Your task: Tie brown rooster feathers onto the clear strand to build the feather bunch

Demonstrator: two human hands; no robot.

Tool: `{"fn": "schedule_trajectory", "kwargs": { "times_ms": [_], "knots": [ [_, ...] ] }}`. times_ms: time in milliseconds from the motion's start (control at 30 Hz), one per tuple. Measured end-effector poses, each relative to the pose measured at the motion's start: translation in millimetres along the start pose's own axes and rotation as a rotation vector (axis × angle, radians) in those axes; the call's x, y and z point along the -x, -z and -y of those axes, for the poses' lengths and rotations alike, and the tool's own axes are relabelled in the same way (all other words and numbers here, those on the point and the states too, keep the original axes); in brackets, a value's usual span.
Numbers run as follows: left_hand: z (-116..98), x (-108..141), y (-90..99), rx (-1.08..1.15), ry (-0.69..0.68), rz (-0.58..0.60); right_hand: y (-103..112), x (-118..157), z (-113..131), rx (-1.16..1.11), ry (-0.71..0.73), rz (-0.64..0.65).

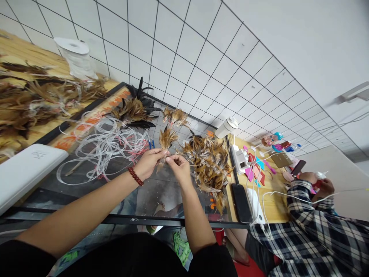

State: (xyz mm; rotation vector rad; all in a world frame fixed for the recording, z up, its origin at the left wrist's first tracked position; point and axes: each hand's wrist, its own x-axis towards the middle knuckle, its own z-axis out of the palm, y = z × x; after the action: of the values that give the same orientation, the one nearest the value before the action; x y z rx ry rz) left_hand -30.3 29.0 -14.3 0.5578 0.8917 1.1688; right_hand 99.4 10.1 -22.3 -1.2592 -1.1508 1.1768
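Note:
My left hand [148, 163], with a beaded bracelet [135, 176] on its wrist, is closed around the base of a small brown feather bunch [167, 138]. Its tips point up and away from me. My right hand [180, 166] pinches at the lower end of the same bunch, its fingertips touching those of the left. Just right of my right hand lies a large heap of brown feathers [209, 163]. Beyond the hands sits a smaller feather bunch [175, 116]. Left of them is a loose tangle of clear cord [106, 148].
A dark glass-topped table [80, 200] is under my hands. Black and brown feathers [135, 109] lie at its back, a white box [31, 173] at left. A spool [75, 57] stands far left. At right are a tumbler [227, 127], a phone [241, 202], cables and a co-worker's plaid sleeve [302, 196].

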Motion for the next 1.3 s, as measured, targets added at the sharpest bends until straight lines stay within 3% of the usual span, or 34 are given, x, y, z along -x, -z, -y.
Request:
{"fn": "schedule_trajectory", "kwargs": {
  "times_ms": [133,267,433,633,767,967,1067,1200,1300],
  "knots": [
    [-1.9,1.0,0.3,-0.005,-0.008,0.009,-8.8,1.9,-1.2,-0.131,-0.096,0.081],
    [-3.9,2.0,1.1,0.003,-0.004,0.041,-6.0,0.9,0.2,-0.231,-0.199,0.075],
    [-6.0,4.4,0.9,-0.014,0.063,0.021,5.0,-0.2,2.6,-0.008,0.054,-0.069],
    [-3.1,6.6,-0.7,-0.285,0.064,0.06,16.5,3.6,8.4,0.452,0.439,-0.158],
    [1.0,6.1,-1.3,-0.427,0.009,0.098,18.9,4.4,8.3,0.539,0.469,-0.127],
    [2.9,5.8,1.1,-0.429,0.067,0.174,15.8,5.4,5.4,0.551,0.445,-0.09],
    [0.8,5.8,2.3,-0.368,0.141,0.193,16.7,4.0,4.9,0.491,0.424,-0.124],
    [-5.3,3.2,3.4,-0.081,0.305,0.155,20.6,2.2,8.4,0.472,0.49,-0.25],
    [-8.2,1.2,3.8,0.127,0.366,0.114,20.7,3.5,9.8,0.584,0.609,-0.203]
  ]
}}
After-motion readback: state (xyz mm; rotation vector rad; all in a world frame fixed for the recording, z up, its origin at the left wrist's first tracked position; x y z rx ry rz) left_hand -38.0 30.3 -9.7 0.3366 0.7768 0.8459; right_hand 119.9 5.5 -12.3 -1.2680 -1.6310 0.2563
